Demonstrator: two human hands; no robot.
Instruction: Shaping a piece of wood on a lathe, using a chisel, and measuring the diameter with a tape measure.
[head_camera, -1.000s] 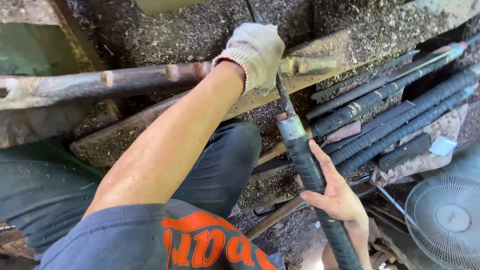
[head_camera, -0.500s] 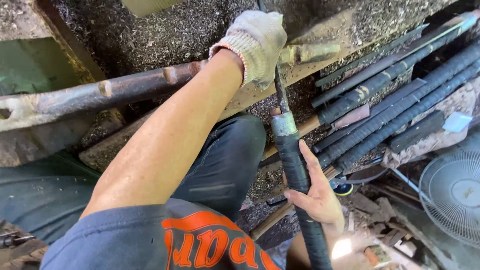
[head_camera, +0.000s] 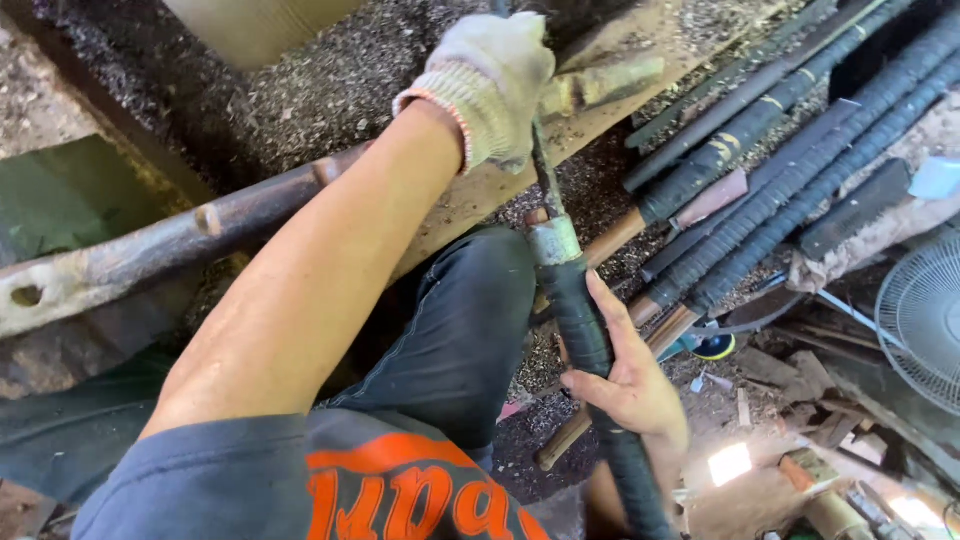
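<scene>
Head view: left hand (head_camera: 495, 85) in a knit off-white work glove is clenched around the thin dark metal blade (head_camera: 543, 170) of a long tool, up by the flat wooden plank (head_camera: 470, 200). Bare right hand (head_camera: 625, 385) is wrapped tight on the tool's black tape-wound handle (head_camera: 585, 350), just below its grey metal collar (head_camera: 553, 242). The tool runs steeply from the plank down past the knee in dark trousers (head_camera: 455, 330). Rusty iron pipe (head_camera: 170, 250) lies left of the plank; a bundle of black wrapped rods (head_camera: 790, 170) lies right of it, white fan (head_camera: 925, 315) beyond. Progress: looks mid-work, blade and handle both gripped; cannot tell if the joint is seated.
</scene>
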